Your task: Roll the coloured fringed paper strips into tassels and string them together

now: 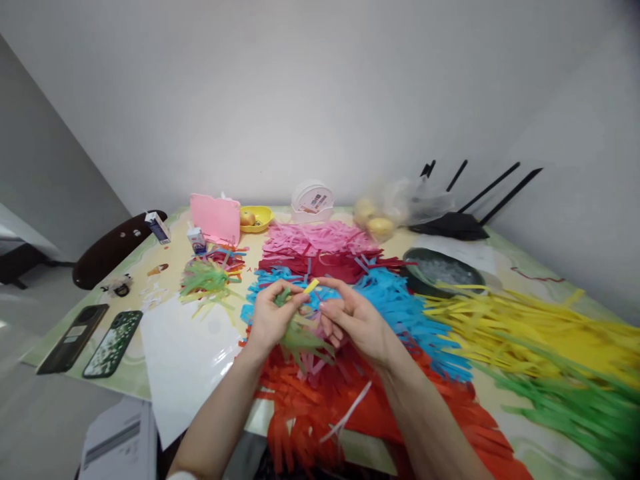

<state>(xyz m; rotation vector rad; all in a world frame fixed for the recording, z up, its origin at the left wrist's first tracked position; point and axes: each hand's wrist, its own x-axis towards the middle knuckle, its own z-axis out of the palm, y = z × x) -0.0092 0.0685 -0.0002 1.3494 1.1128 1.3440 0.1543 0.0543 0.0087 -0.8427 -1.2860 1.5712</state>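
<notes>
My left hand point(275, 313) is closed on a bunch of paper strips point(305, 343), light green and pink, whose loose ends hang down and fan out. A short yellow strip point(311, 287) pokes up from its fingertips. To the right, my right hand point(357, 320) has its index finger stretched to the end of that yellow strip, the thumb apart below and the other fingers curled. Beneath both hands lie fringed sheets: pink point(320, 237), dark red point(330, 265), blue point(400, 307) and red point(360, 407).
Yellow fringe point(540, 333) and green fringe point(575, 413) cover the right side. A finished-looking tassel point(210, 277), two phones point(73, 340), a white sheet point(190, 360) and small cartons point(197, 240) lie left. Behind are a yellow bowl point(263, 217), bagged fruit point(380, 227) and a dark tray point(443, 272).
</notes>
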